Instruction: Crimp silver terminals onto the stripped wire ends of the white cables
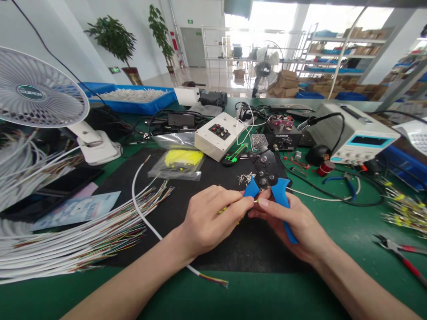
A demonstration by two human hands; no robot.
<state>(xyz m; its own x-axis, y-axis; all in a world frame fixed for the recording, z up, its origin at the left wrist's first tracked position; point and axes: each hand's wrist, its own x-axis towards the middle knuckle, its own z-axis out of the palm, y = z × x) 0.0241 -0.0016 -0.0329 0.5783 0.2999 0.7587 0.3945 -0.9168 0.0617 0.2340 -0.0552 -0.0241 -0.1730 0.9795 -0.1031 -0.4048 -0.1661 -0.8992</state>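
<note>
My right hand (pixel 295 218) is closed around the blue-handled crimping pliers (pixel 265 166), whose dark head points away from me over the black mat. The pliers' handles stand apart. My left hand (pixel 213 218) is closed in a pinch, its fingertips meeting my right thumb between the handles. Small yellow pieces (pixel 223 210) show under the left fingers; their exact kind is hard to make out. A tiny pale tip (pixel 256 201) shows where the fingertips meet. Just beyond lie loose metal terminals (pixel 246 178). A white cable (pixel 147 222) with stripped coloured ends passes behind my left wrist.
Bundled white cables (pixel 83 240) spread at left, below a white fan (pixel 36 89). A bag of yellow pieces (pixel 182 160), a switch box (pixel 218 135) and a power supply (pixel 353 133) stand behind. Red-handled cutters (pixel 402 255) lie right, near yellow-tipped parts (pixel 405 206).
</note>
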